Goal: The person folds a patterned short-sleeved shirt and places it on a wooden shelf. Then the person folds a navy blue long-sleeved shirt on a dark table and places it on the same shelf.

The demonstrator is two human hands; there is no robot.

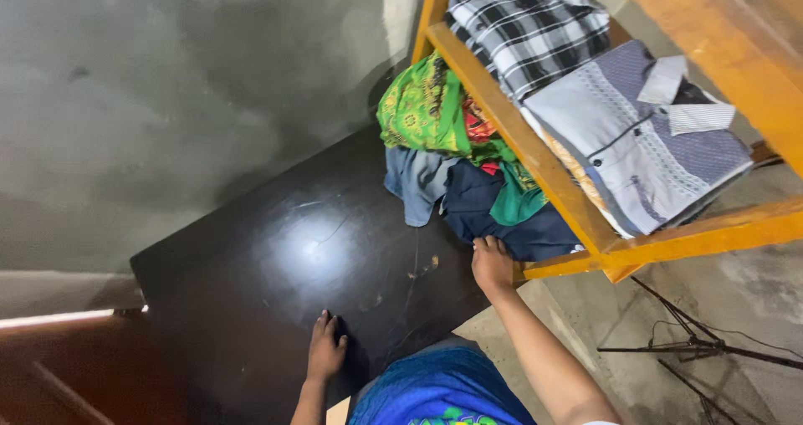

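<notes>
My left hand lies flat on a dark glossy table top, fingers spread, holding nothing. My right hand reaches to the edge of a pile of clothes on the table; its fingers touch a dark navy garment, and I cannot tell if they grip it. The pile also holds a green patterned cloth and a grey-blue piece.
An orange wooden shelf frame stands over the pile, carrying a folded grey-blue shirt and a black-and-white checked shirt. A grey concrete wall is behind. Thin metal rods lie on the floor at right.
</notes>
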